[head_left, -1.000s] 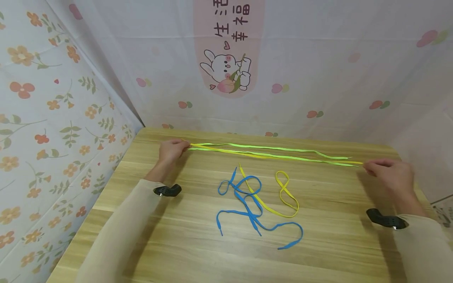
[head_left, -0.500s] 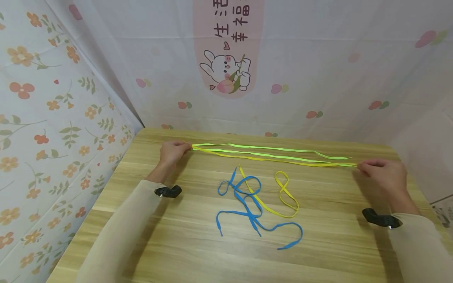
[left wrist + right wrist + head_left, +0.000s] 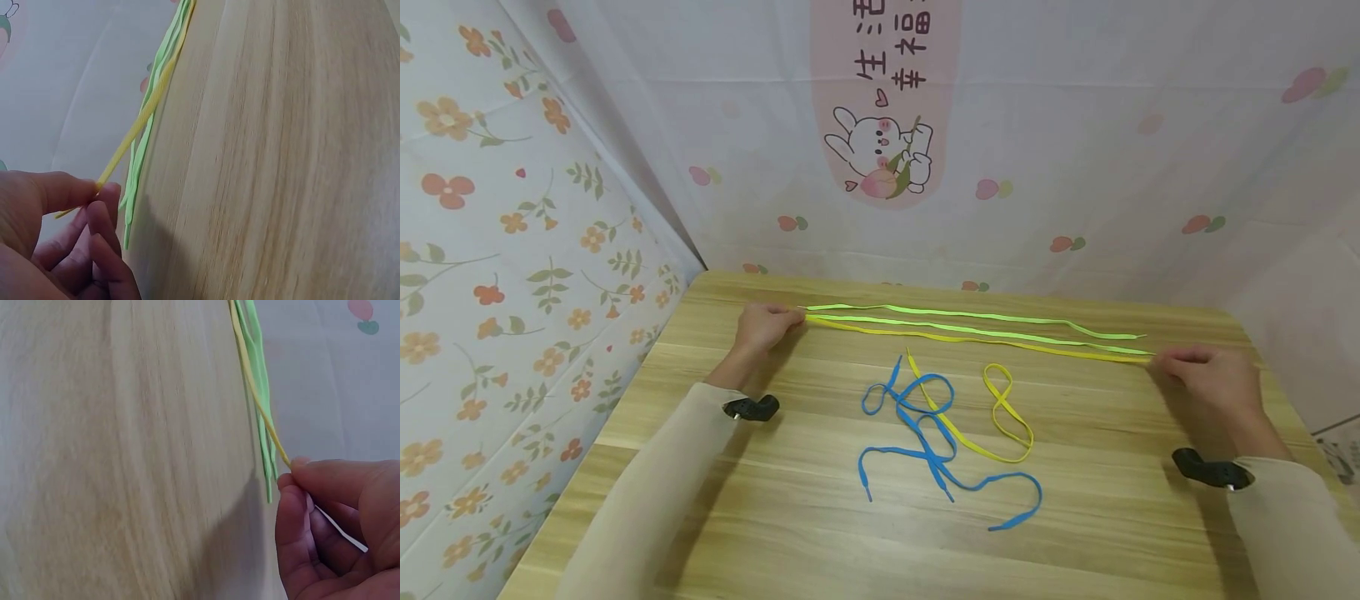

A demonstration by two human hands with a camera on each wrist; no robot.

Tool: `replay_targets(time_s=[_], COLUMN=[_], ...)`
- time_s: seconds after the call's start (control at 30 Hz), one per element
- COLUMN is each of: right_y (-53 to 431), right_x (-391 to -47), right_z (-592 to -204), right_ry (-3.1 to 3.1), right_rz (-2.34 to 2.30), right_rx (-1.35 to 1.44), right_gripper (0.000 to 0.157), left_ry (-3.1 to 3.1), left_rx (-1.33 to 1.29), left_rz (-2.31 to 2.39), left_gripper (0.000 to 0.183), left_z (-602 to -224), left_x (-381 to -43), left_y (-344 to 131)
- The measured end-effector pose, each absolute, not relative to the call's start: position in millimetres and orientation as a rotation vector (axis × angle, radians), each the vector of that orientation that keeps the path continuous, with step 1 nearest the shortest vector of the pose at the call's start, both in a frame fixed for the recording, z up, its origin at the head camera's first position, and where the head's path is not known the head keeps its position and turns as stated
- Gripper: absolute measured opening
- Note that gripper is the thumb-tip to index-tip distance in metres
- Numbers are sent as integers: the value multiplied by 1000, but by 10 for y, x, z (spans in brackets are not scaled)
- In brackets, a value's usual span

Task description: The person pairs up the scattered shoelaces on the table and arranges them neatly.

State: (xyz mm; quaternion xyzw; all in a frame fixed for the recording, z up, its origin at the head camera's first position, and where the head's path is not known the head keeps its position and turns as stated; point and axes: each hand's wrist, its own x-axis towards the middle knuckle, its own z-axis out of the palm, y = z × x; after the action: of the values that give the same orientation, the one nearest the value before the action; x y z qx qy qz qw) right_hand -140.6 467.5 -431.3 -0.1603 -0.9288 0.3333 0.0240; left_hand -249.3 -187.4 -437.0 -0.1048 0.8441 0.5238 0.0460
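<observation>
A yellow shoelace is stretched across the far part of the table between both hands. My left hand pinches its left end between thumb and forefinger, and a short tip sticks out past the thumb in the left wrist view. At the other end my right hand pinches the lace between thumb and fingertips. Just behind it lie two light green shoelaces, a nearer one and a farther one, roughly parallel. In the right wrist view the yellow lace slants up to the fingertips over the green laces.
Nearer the middle of the table, tangled blue shoelaces overlap a second, loosely looped yellow shoelace. A printed cloth hangs along the table's back edge, and a floral cloth hangs at the left.
The held yellow shoelace has come nearer, from crossing over the green laces to lying in front of them. My right hand has shifted left and slightly nearer; the left hand slightly nearer.
</observation>
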Motion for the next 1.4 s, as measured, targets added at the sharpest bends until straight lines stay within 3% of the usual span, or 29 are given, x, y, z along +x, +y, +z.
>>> replay_targets(time_s=[0.33, 1.4], right_y=[4723, 4889], right_x=[-1385, -1294], right_z=[-4363, -4466], right_ry=[-2967, -2866], right_rz=[1049, 1003], right_rx=[-529, -657], right_gripper=[61, 58], left_ry=[2584, 2573], left_rx=[-292, -300], left_rz=[1469, 1461], left_gripper=[23, 27], left_z=[-4377, -4366], left_x=[-2511, -2501], left_y=[-1931, -2168])
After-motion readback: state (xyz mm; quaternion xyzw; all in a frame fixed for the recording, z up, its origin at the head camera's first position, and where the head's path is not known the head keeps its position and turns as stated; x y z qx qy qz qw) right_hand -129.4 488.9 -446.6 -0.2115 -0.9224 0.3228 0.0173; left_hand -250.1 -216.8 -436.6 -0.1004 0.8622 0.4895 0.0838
